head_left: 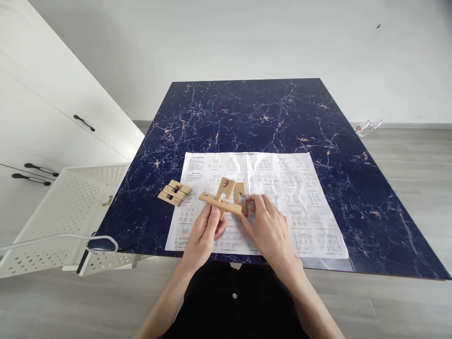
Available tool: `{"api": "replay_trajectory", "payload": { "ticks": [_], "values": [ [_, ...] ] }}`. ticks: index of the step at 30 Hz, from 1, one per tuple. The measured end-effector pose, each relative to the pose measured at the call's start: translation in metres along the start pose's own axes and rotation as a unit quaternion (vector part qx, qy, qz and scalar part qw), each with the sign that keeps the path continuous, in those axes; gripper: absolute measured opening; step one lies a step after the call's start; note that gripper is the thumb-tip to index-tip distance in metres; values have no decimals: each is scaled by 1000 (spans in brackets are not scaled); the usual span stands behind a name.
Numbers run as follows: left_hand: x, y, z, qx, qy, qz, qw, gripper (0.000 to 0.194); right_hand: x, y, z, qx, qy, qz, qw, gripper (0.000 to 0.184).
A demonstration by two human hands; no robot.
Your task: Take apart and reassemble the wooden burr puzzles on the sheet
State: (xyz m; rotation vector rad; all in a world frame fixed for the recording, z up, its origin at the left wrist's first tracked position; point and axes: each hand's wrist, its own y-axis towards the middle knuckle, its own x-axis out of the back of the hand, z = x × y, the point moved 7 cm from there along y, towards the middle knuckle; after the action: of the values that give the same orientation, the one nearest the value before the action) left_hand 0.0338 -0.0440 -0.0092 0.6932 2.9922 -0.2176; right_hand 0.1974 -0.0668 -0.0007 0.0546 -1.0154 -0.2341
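Above the paper sheet, a wooden block reads 3 and a crossing wooden bar apparently 2, the sheet's own print being too tiny to read.

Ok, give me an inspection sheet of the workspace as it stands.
Surface: dark blue marbled table, creased printed sheet on it.
Job's things: crossed wooden pieces, one marked 3; notched piece; block cluster at left.
Clutter: clear bottles beyond the table's right edge.
Hands: left hand grips crossed wooden pieces; right hand at notched piece, hold unclear.
Cables: white loop at left, cable or handle unclear.
Surroundings: white cabinet, perforated bin, pale wall.
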Motion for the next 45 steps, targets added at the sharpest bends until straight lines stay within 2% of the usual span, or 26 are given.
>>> {"api": "replay_trajectory", "payload": {
  "ticks": [3,7,10,12,14,15,19,22,26,29,32,36,41,45],
  "values": [
    [-1,0,-2,-2,0,0,1000,39,0,3,2,19,8,-11,1000,27],
    [-3,1,-11,-22,10,-10,1000,38,0,4,-1,30,37,-3,999,33],
    [-2,2,-15,-30,12,-27,999,38,7,2,-9,-3,129,-13,991,38],
    [0,2,-15,-27,18,-41,999,37,12,-2,-13,-44,226,-9,973,40],
    [3,2,-14,-26,31,-51,998,37,13,-7,-13,-96,344,18,934,43],
    [5,2,-13,-25,39,-54,997,37,13,-11,-11,-118,408,35,905,44],
    [8,2,-11,-10,79,-63,995,37,9,-24,11,-159,626,118,754,45],
    [8,2,-13,-7,83,-72,994,34,3,-33,22,-188,702,167,666,44],
    [8,2,-15,-3,76,-78,994,31,-2,-39,33,-198,764,216,575,43],
    [7,2,-14,-1,82,-73,994,31,0,-39,39,-175,803,243,516,44],
    [6,1,-15,-5,96,-63,993,32,1,-39,44,-152,824,260,480,44],
    [4,2,-17,-16,127,-51,990,40,-1,-42,50,-138,835,281,452,45],
    [3,4,-17,-22,114,-40,992,41,-4,-44,55,-128,856,283,413,45],
    [3,4,-16,-12,122,-37,992,40,-8,-45,53,-141,852,280,418,46]
  ]
}}
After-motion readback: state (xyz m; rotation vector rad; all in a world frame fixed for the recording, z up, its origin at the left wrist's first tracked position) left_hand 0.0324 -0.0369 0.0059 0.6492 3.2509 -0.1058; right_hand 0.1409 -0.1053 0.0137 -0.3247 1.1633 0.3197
